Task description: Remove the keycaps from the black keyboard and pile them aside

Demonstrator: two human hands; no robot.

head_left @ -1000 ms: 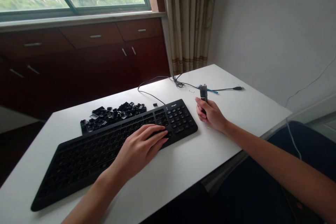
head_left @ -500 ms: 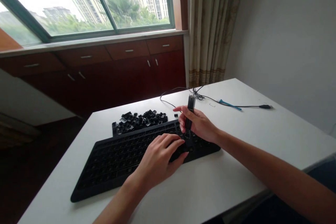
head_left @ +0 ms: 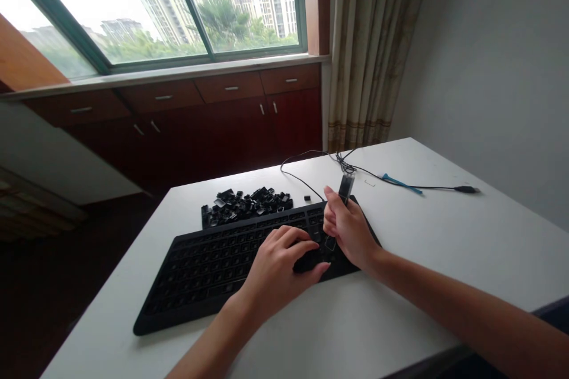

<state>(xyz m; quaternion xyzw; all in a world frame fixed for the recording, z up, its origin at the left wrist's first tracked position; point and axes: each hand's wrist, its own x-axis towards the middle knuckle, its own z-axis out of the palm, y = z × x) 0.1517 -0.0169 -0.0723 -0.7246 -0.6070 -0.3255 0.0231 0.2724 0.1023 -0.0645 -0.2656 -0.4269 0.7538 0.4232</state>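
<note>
A black keyboard (head_left: pixel 195 277) lies at a slant on the white table, many of its key positions bare of caps. My left hand (head_left: pixel 284 254) rests on its right half with fingers spread and thumb apart, holding nothing that shows. Over the number-pad end, my right hand (head_left: pixel 349 226) is wrapped round a black keycap puller (head_left: pixel 345 186). The puller leans, its clear-tipped top end up and its thin wire loop pointing down at the keys below the fist. Whether the wire grips a cap cannot be made out.
Behind the keyboard is a heap of loose black keycaps (head_left: pixel 244 206), with a single keycap (head_left: pixel 307 198) apart from it. A black cable (head_left: pixel 347 164), a blue tool (head_left: pixel 402 184) and a small bent wire (head_left: pixel 370 183) lie at the back right.
My right hand has closed more fully round the keycap puller, its outstretched finger now curled, and the puller tilts further right. My left hand stays on the keyboard. The head view has shifted slightly.
</note>
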